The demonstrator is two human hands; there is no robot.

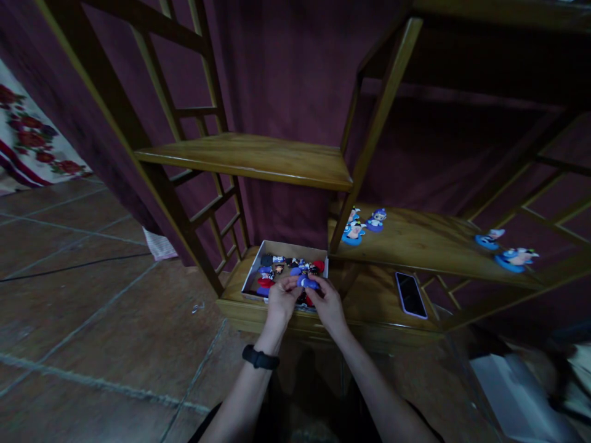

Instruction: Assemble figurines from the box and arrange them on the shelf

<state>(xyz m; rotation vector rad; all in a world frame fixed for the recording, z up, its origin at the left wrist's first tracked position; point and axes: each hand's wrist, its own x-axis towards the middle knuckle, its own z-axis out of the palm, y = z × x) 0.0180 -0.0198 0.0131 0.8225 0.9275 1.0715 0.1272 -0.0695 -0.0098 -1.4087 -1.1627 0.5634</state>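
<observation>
My left hand point(282, 298) and my right hand point(327, 301) come together over the front of a shallow cardboard box point(252, 277). Between their fingertips they pinch a small blue-purple figurine point(306, 282); its far details are too small to make out. Inside the box lie several little figurines point(279, 268) in blue, red, black and white. The hands and the held piece hide part of the box's front. A dark band point(261, 357) circles my left wrist.
The box stands on the lowest board of a wooden shelf unit point(249, 157). Right of it lies a phone point(410, 295). On the board above stand several figurines, among them a purple one point(376, 219) and a blue-white one point(514, 258). A pale box point(512, 394) sits on the floor.
</observation>
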